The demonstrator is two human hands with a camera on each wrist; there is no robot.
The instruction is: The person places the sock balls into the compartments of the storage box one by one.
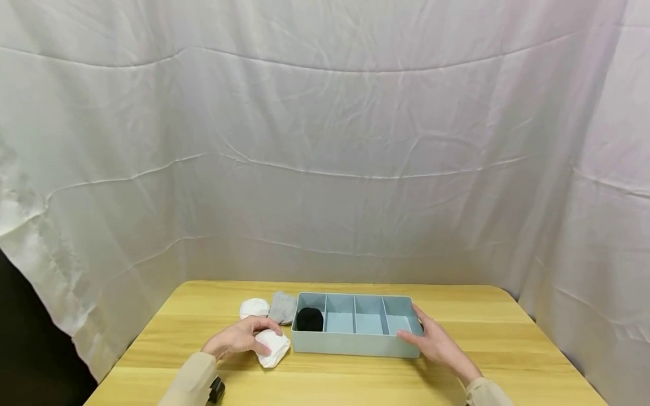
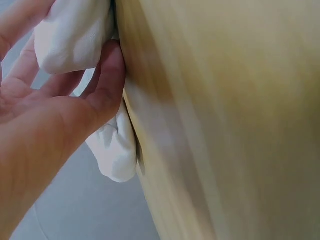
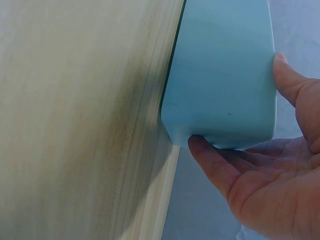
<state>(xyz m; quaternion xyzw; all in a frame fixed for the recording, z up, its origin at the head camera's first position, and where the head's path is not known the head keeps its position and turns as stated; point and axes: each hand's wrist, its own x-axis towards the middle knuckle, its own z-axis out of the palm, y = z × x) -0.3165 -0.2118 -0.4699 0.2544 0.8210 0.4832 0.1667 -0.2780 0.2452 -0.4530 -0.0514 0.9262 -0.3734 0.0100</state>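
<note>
My left hand (image 1: 238,336) holds a white rolled sock (image 1: 274,348) between thumb and fingers, just left of a light blue divided box (image 1: 355,344). In the left wrist view, the white bundle (image 2: 75,37) sits between the fingers, close to the wood. My right hand (image 1: 434,340) grips the right end of the box, thumb over its front rim and fingers against the end wall (image 3: 225,75). A black rolled sock (image 1: 310,320) lies in the leftmost compartment. The other compartments hold nothing.
Behind my left hand lie another white rolled sock (image 1: 254,307) and a grey one (image 1: 282,307), side by side. Everything rests on a wooden table (image 1: 487,316) with rounded back corners. Pale curtains (image 1: 355,169) hang behind it and at the sides.
</note>
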